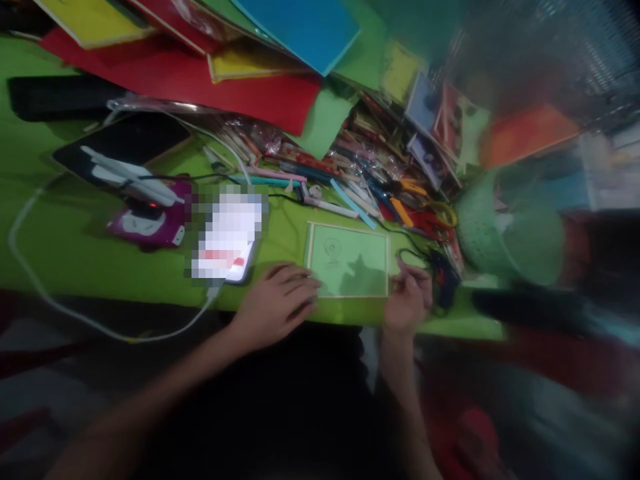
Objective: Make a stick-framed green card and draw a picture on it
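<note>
A light green card (349,260) with a pale border and a small pencil drawing lies near the front edge of the green table (75,253). My left hand (277,303) lies flat beside the card's left edge, fingers stretched out and touching it. My right hand (409,297) sits at the card's right edge with its fingers curled together; whether they hold anything is unclear in the blur.
A phone (227,243) on a white cable lies left of the card. A heap of pens, sticks and scissors (360,187) sits behind it, coloured paper sheets (210,73) further back. A green basket (505,233) stands at right, a black glue gun (443,277) by my right hand.
</note>
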`<state>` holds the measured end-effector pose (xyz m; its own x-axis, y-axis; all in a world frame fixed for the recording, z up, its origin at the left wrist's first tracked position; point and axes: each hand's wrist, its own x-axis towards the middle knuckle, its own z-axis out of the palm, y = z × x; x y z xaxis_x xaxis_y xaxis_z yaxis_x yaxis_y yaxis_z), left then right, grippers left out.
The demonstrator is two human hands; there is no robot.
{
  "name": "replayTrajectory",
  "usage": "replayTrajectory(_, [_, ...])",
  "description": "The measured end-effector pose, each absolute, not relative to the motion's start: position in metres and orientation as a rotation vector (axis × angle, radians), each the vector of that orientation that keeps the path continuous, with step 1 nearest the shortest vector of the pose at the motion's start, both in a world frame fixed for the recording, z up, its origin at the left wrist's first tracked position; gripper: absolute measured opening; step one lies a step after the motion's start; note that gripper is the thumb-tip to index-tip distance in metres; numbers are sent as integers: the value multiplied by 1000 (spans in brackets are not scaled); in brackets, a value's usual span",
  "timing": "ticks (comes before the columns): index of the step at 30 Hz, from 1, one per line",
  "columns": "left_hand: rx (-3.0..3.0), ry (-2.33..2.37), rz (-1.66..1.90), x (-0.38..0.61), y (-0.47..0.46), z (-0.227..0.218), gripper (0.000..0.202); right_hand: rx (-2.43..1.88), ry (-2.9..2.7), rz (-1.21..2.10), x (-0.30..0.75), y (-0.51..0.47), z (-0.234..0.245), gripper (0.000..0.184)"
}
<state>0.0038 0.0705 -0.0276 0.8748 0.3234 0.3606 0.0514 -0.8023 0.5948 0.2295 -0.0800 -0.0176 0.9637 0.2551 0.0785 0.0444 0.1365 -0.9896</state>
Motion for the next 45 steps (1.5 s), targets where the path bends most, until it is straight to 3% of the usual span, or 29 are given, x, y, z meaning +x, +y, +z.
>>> replayTrajectory(8, [2428, 207, 576, 2, 72, -29, 17, -1474, -218, 331, 244, -82, -5, 23])
replayTrajectory(16, [2418, 200, 560, 4, 76, -28, 14, -1570, -497, 413, 255, -66, 4, 8])
replayTrajectory(22, [2423, 215, 549, 4, 76, -30, 15, -1645, -660, 513, 260, -55, -9, 14])
replayTrajectory(28, [2409, 229, 543, 4, 77, -31, 16, -1723, -663, 425, 257, -57, -11, 14])
replayTrajectory(35, [2389, 214, 552, 2, 78, -32, 16, -1643, -571, 79, 255, -60, -9, 14])
replayTrajectory(39, [2382, 218, 523, 3, 79, -30, 16, -1776, -857, 97, 261, -60, 1, 7])
replayTrajectory(45, [2364, 229, 491, 3, 80, -28, 14, -2009, -1481, 258, 280, -53, 11, 30])
